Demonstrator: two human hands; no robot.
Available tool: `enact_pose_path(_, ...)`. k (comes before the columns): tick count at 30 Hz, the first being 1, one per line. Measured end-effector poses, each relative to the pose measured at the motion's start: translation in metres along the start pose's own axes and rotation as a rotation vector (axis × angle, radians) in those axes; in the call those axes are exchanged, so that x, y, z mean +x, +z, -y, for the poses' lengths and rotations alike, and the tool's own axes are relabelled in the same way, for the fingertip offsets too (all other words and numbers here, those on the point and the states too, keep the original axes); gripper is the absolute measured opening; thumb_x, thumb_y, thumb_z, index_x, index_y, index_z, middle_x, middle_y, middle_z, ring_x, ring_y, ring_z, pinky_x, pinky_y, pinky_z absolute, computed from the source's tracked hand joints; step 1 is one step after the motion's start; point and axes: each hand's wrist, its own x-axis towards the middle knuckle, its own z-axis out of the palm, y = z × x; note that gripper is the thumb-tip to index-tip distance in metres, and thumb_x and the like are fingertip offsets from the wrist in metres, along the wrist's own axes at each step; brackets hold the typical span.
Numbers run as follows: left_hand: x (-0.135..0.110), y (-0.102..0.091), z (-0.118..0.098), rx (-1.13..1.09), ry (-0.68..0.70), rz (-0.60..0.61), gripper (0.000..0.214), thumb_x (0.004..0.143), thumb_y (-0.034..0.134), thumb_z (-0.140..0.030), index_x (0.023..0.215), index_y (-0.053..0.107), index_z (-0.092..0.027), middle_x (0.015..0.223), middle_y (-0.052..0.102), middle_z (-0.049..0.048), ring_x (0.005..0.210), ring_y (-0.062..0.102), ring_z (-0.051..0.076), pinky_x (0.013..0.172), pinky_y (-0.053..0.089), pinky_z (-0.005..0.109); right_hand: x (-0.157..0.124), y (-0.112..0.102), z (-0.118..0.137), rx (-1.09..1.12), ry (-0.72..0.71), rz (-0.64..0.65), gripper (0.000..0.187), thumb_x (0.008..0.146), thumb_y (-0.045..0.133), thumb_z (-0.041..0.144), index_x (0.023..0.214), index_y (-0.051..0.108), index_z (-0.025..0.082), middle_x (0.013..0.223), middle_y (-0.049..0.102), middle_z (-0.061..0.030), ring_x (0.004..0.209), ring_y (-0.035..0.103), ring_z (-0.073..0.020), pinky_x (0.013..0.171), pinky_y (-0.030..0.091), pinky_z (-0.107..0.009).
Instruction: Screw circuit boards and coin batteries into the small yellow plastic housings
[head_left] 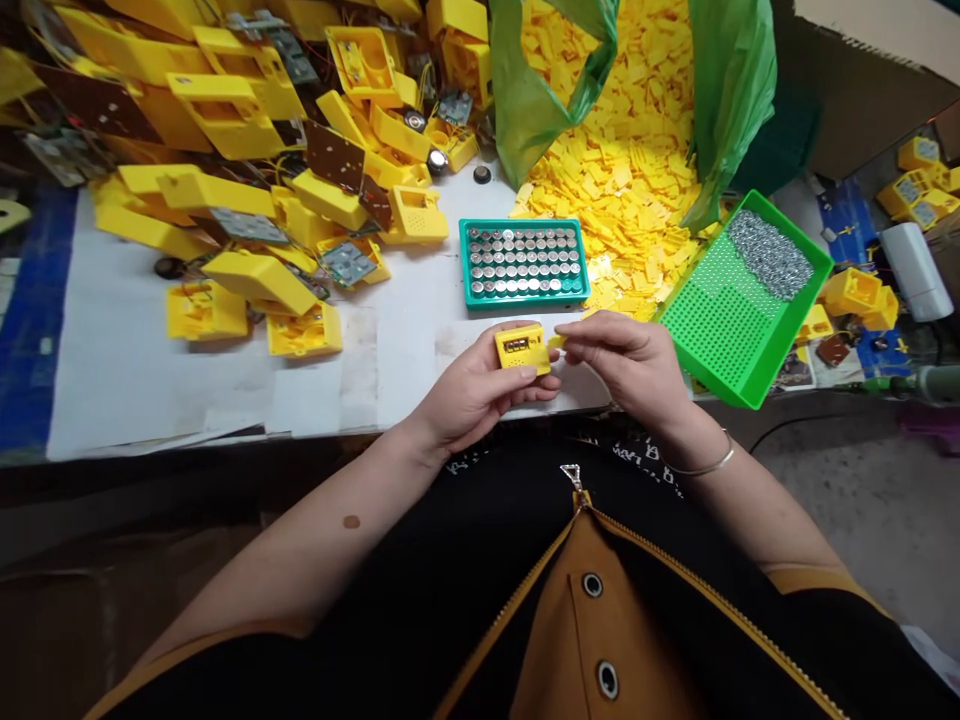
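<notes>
My left hand (480, 385) is closed around a small yellow plastic case (534, 358). The case faces up, with a slot holding several small silvery cells and a group of speaker holes below it. Just right of the case, my right hand (630, 355) pinches a small flat yellow plastic cover (556, 342) between thumb and fingers, close to the case's right edge. Whether the cover touches the case is hard to tell. Beyond both hands lies a teal tray (525, 304) with rows of round button cells; a few places at its lower right hold none.
Loose yellow covers (622, 190) spill from a green plastic bag (731, 90). On the right, a green perforated basket (712, 335) holds small metal screws (769, 255). Yellow housings (259, 280) with circuit boards and wires are heaped at left. The table's front edge lies near my forearms.
</notes>
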Motion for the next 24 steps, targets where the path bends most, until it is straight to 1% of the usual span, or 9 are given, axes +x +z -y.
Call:
enact_pose_path(2,0.000,0.002,0.002,0.067,0.041,-0.005,0.046,0.076,0.068,-0.013,0.116,0.048,-0.021,0.101,0.065,0.0005,0.081,0.068,0.013,0.080,0.057,0.031,-0.002,0.003,0.010,0.054,0.109,0.039,0.011,0.082,0.067,0.025,0.091,0.071,0.019,0.085,0.072,-0.0019,0.074,0.066,-0.0119,0.068,0.054,-0.027)
enact_pose_path(3,0.001,0.003,0.002,0.115,0.062,-0.004,0.046,0.076,0.068,-0.015,0.116,0.048,-0.022,0.102,0.063,-0.0001,0.083,0.067,0.013,0.082,0.056,0.031,-0.004,0.005,0.014,0.028,0.125,0.034,0.010,0.081,0.067,0.024,0.088,0.071,0.018,0.083,0.072,-0.0018,0.073,0.065,-0.0118,0.068,0.053,-0.027)
enact_pose_path(7,0.002,0.004,0.002,0.360,0.161,0.031,0.042,0.080,0.065,-0.022,0.118,0.047,-0.021,0.112,0.060,0.0029,0.099,0.062,0.016,0.087,0.052,0.030,-0.007,0.016,0.022,-0.183,0.060,0.043,0.005,0.081,0.064,0.017,0.082,0.068,0.018,0.081,0.070,-0.0013,0.073,0.062,-0.0119,0.070,0.049,-0.027)
enact_pose_path(10,0.003,0.000,0.002,0.467,0.218,0.054,0.039,0.082,0.064,-0.024,0.116,0.048,-0.019,0.113,0.059,0.0042,0.103,0.059,0.017,0.089,0.049,0.030,-0.006,0.019,0.022,-0.239,0.097,0.057,0.014,0.082,0.062,0.020,0.095,0.064,0.018,0.076,0.065,0.0001,0.064,0.056,-0.0112,0.063,0.045,-0.027)
enact_pose_path(13,0.003,-0.006,0.002,0.488,0.211,0.101,0.045,0.074,0.071,-0.023,0.113,0.048,-0.019,0.107,0.059,0.0030,0.097,0.059,0.017,0.083,0.048,0.029,-0.005,0.018,0.020,-0.282,0.225,0.151,0.035,0.083,0.061,0.026,0.116,0.054,0.017,0.059,0.052,0.0064,0.053,0.049,-0.0114,0.056,0.038,-0.026)
enact_pose_path(15,0.002,-0.009,-0.001,0.480,0.187,0.143,0.050,0.068,0.075,-0.020,0.109,0.046,-0.020,0.101,0.058,0.0016,0.090,0.060,0.017,0.078,0.049,0.029,-0.004,0.018,0.017,-0.290,0.239,0.204,0.039,0.085,0.058,0.029,0.121,0.048,0.017,0.058,0.050,0.0073,0.052,0.048,-0.0122,0.055,0.036,-0.026)
enact_pose_path(19,0.002,-0.011,-0.007,0.445,0.096,0.200,0.051,0.065,0.075,-0.016,0.103,0.041,-0.021,0.091,0.060,-0.0012,0.078,0.063,0.015,0.071,0.051,0.029,-0.006,0.022,0.011,-0.172,0.228,0.254,0.031,0.089,0.052,0.035,0.114,0.045,0.019,0.065,0.057,0.0047,0.058,0.054,-0.0130,0.059,0.039,-0.027)
enact_pose_path(21,0.002,-0.010,-0.008,0.458,0.074,0.204,0.050,0.065,0.074,-0.015,0.101,0.040,-0.021,0.089,0.061,-0.0013,0.075,0.063,0.015,0.069,0.051,0.029,-0.006,0.024,0.008,-0.094,0.273,0.261,0.030,0.088,0.053,0.035,0.111,0.043,0.020,0.063,0.057,0.0055,0.057,0.054,-0.0127,0.058,0.039,-0.026)
enact_pose_path(24,0.003,-0.008,-0.008,0.478,0.060,0.200,0.054,0.062,0.075,-0.013,0.103,0.041,-0.020,0.089,0.063,-0.0010,0.073,0.064,0.015,0.068,0.052,0.029,-0.004,0.024,0.006,0.097,0.381,0.335,0.031,0.086,0.054,0.034,0.110,0.040,0.020,0.058,0.053,0.0085,0.049,0.050,-0.0108,0.050,0.036,-0.022)
